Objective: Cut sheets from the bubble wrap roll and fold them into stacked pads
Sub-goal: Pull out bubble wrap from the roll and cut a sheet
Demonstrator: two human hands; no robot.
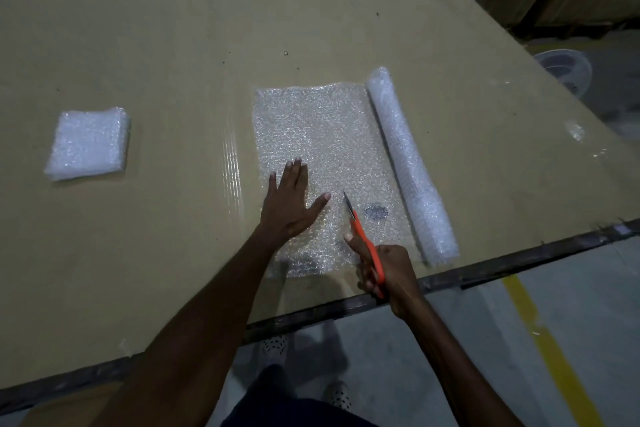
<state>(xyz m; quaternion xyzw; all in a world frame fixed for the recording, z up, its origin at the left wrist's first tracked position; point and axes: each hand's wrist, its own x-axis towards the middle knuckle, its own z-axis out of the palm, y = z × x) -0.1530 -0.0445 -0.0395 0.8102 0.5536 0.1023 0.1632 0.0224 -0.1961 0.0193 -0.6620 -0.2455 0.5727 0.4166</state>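
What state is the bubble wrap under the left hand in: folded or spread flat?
Spread flat: the bubble wrap sheet lies as one layer, unrolled from the roll, with the left hand pressing it.

Left hand (291, 201) flat, palm down, fingers (296, 170) straight and spread, thumb out to the right, centre frame. Right hand (388, 270) lower right of centre, curled tight round orange scissors (363, 236), index finger extended along them. Both forearms bare.
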